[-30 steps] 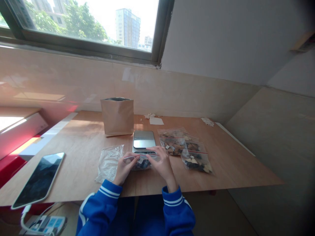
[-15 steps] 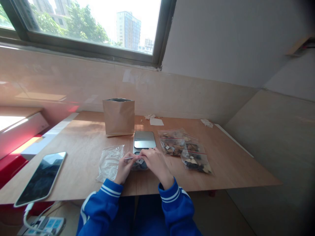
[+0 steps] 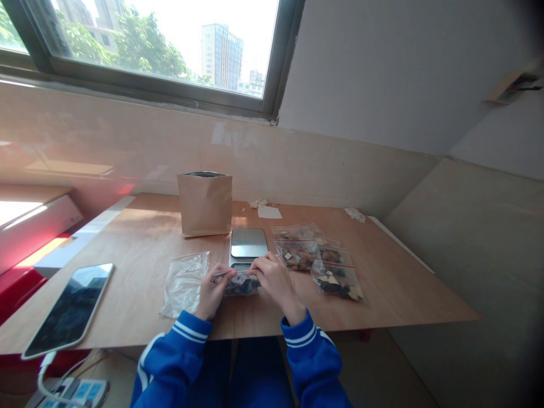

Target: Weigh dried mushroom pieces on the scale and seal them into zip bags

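Note:
A clear zip bag with dark pieces inside is held between my two hands near the table's front edge. My left hand pinches the left end of its top edge. Closed on the right part of that edge are the fingers of my right hand. Just beyond the bag sits a digital scale with a bare steel platform; its near part is partly covered by the bag and hands. Left of my left hand lies a crumpled clear plastic bag.
Several filled zip bags lie overlapping to the right. A brown paper pouch stands upright behind the scale, its top open. A phone with a cable is at the left edge. White paper lies at the back.
My right hand has slid to the right along the bag's top edge, away from my left hand. More of the bag now shows between them.

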`<state>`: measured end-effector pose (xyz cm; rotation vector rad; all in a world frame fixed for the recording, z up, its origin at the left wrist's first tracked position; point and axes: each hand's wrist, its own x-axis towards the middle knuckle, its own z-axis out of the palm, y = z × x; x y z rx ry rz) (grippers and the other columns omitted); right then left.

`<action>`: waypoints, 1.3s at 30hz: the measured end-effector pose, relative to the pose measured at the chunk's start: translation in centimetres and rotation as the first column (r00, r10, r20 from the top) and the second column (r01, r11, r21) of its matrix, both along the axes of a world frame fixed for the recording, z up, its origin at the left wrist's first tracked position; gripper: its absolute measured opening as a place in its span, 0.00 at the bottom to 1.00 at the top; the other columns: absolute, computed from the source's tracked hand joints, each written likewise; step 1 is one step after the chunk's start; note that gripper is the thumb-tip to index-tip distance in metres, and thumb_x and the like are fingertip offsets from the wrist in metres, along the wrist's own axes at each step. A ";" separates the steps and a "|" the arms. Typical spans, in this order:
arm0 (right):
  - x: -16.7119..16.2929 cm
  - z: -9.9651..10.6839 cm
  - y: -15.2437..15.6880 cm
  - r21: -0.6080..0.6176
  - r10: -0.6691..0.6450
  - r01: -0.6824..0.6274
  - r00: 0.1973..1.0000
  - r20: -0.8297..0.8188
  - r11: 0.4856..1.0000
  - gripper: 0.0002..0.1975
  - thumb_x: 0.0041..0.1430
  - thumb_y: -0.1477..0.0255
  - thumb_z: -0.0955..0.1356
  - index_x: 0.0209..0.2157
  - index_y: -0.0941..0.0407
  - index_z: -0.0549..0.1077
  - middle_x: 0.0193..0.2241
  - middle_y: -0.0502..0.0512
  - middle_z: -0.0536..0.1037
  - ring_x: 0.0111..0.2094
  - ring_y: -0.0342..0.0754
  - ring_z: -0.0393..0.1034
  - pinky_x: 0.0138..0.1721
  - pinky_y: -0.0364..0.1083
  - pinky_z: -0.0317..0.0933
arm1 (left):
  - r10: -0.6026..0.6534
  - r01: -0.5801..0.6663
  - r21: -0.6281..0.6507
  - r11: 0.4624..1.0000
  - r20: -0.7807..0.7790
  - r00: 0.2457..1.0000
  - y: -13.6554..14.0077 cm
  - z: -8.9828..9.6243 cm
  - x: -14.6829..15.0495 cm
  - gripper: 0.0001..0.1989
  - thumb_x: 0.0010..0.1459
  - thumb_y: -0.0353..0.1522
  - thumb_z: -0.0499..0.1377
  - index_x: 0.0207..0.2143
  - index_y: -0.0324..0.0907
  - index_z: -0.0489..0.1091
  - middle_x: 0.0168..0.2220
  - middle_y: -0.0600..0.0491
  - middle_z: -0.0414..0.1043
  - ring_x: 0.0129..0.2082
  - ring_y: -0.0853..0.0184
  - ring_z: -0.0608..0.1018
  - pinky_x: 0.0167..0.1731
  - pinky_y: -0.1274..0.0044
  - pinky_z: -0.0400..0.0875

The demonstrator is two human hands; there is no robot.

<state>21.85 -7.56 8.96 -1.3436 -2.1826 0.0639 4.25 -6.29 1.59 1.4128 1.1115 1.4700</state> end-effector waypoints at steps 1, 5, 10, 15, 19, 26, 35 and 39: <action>0.0 0.0 -0.1 0.002 0.002 -0.002 1.000 -0.005 1.000 0.12 0.65 0.75 0.64 0.28 0.53 0.74 0.28 0.52 0.76 0.36 0.49 0.67 0.38 0.47 0.56 | -0.004 0.004 -0.005 1.000 0.004 1.000 0.0 0.0 0.0 0.13 0.53 0.42 0.63 0.27 0.40 0.73 0.26 0.54 0.75 0.29 0.66 0.76 0.31 0.75 0.72; 0.1 -0.1 -0.2 -0.022 -0.008 0.007 1.000 -0.017 1.000 0.08 0.62 0.71 0.67 0.28 0.54 0.74 0.27 0.51 0.76 0.35 0.50 0.67 0.37 0.47 0.56 | -0.010 0.012 -0.039 0.999 0.051 0.999 -0.1 0.3 -0.1 0.14 0.52 0.43 0.64 0.28 0.40 0.73 0.26 0.53 0.75 0.29 0.66 0.77 0.32 0.75 0.72; 1.8 -0.5 0.1 -0.067 -0.038 0.032 0.995 -0.087 0.997 0.11 0.60 0.66 0.70 0.25 0.54 0.74 0.27 0.50 0.77 0.33 0.48 0.68 0.38 0.46 0.57 | 0.040 -0.024 -0.101 0.995 0.159 0.986 -0.2 0.4 -0.5 0.24 0.57 0.51 0.55 0.31 0.39 0.75 0.26 0.50 0.78 0.29 0.63 0.79 0.32 0.73 0.74; 3.6 -1.6 0.1 -0.048 -0.074 0.063 0.960 -0.270 0.997 0.16 0.61 0.60 0.68 0.23 0.54 0.75 0.24 0.51 0.76 0.30 0.47 0.68 0.36 0.46 0.58 | -0.069 0.123 -0.205 0.971 0.249 0.966 -0.2 -0.1 -0.5 0.28 0.57 0.53 0.53 0.34 0.37 0.76 0.28 0.46 0.79 0.32 0.59 0.80 0.36 0.70 0.75; 4.5 -2.4 0.0 -0.205 -0.145 0.044 0.847 -0.512 0.978 0.20 0.55 0.53 0.69 0.22 0.55 0.75 0.22 0.51 0.76 0.26 0.46 0.67 0.30 0.44 0.59 | -0.112 0.268 -0.321 0.908 0.432 0.895 0.1 -0.3 -0.3 0.30 0.56 0.55 0.53 0.32 0.37 0.77 0.26 0.45 0.78 0.29 0.58 0.80 0.33 0.67 0.76; 8.8 -3.0 0.2 -0.353 -0.330 0.073 0.563 -0.757 0.933 0.27 0.50 0.44 0.67 0.20 0.55 0.68 0.17 0.50 0.72 0.22 0.46 0.67 0.26 0.44 0.62 | -0.282 0.384 -0.272 0.882 0.349 0.894 0.3 0.1 -0.4 0.27 0.57 0.51 0.54 0.30 0.39 0.80 0.29 0.45 0.79 0.30 0.62 0.77 0.37 0.70 0.72; 18.5 -4.3 5.5 -0.260 -0.561 0.508 0.633 -0.533 0.821 0.32 0.51 0.39 0.60 0.28 0.56 0.69 0.25 0.61 0.76 0.27 0.54 0.71 0.29 0.50 0.65 | -0.337 0.382 -0.264 0.886 0.200 0.920 0.3 0.2 -0.7 0.26 0.60 0.48 0.52 0.27 0.39 0.79 0.29 0.46 0.77 0.29 0.64 0.74 0.36 0.72 0.69; 15.9 -5.8 4.9 0.109 -0.636 0.696 0.699 -0.329 0.709 0.32 0.62 0.50 0.57 0.49 0.64 0.68 0.47 0.75 0.73 0.51 0.62 0.67 0.50 0.60 0.61 | -0.307 0.332 -0.244 0.911 0.135 0.942 0.5 0.2 -1.1 0.25 0.60 0.47 0.52 0.26 0.39 0.79 0.29 0.46 0.77 0.30 0.62 0.74 0.36 0.72 0.69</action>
